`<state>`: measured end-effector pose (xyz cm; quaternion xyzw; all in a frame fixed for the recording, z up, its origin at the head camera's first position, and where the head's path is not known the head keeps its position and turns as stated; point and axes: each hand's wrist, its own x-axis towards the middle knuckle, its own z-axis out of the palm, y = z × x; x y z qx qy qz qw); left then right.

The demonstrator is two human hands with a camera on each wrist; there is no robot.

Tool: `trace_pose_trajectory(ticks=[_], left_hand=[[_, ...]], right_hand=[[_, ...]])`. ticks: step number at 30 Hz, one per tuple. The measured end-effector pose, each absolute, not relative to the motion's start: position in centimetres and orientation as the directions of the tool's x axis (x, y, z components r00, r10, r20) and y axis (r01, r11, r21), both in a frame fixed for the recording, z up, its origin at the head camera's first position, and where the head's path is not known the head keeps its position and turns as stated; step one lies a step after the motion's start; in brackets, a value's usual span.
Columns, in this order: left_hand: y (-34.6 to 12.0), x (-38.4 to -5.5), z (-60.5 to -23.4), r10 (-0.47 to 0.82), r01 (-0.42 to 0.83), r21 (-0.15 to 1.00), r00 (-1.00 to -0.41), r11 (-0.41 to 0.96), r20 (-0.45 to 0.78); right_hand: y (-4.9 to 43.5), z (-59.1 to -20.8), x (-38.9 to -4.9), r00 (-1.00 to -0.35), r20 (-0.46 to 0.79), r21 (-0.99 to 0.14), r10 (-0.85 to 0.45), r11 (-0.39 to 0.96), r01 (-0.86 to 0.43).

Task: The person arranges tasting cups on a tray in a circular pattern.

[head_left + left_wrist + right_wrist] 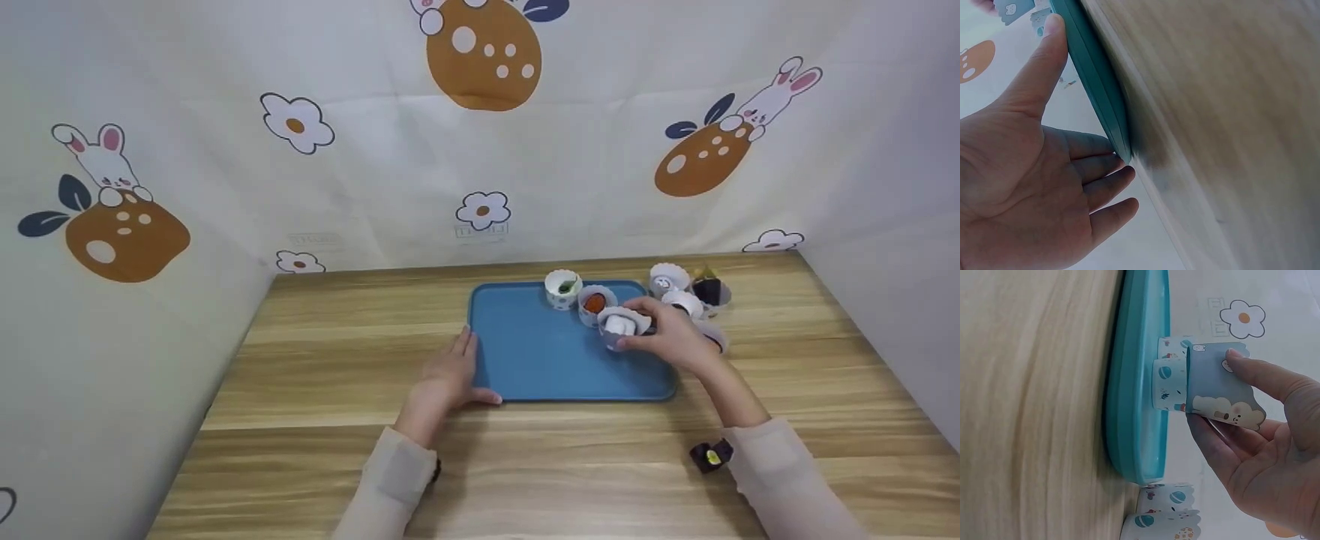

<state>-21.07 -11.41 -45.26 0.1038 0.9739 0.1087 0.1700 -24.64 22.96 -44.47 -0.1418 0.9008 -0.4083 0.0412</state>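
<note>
My right hand pinches a scalloped paper cup between thumb and fingers, over the right half of the blue tray. White stuff shows inside it. Just beyond it are two similar cups: a cup with something green, by the tray's back edge, and a cup with something orange-red. My left hand rests against the tray's near left corner, fingers along the left side and thumb at the front edge. In the left wrist view, its fingers look fairly straight.
Several more paper cups are grouped on the wooden table right of the tray, one with a dark piece in it. A dark piece with a yellow spot lies near my right sleeve. A printed curtain encloses the table's back and sides.
</note>
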Motion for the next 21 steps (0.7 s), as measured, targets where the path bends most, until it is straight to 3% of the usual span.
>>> trace_pose_trajectory(ticks=[8, 21], left_hand=[[-11.3, -21.1, -45.2, 0.238, 0.179, 0.204, -0.917, 0.963, -0.320], [-11.3, -21.0, -45.1, 0.252, 0.172, 0.260, -0.916, 0.950, -0.313]], right_hand=[[22.5, -45.1, -24.8, -0.954, 0.020, -0.741, -0.299, 0.636, -0.214], [22.0, -45.8, -25.0, -0.958, -0.014, -0.700, -0.288, 0.687, -0.196]])
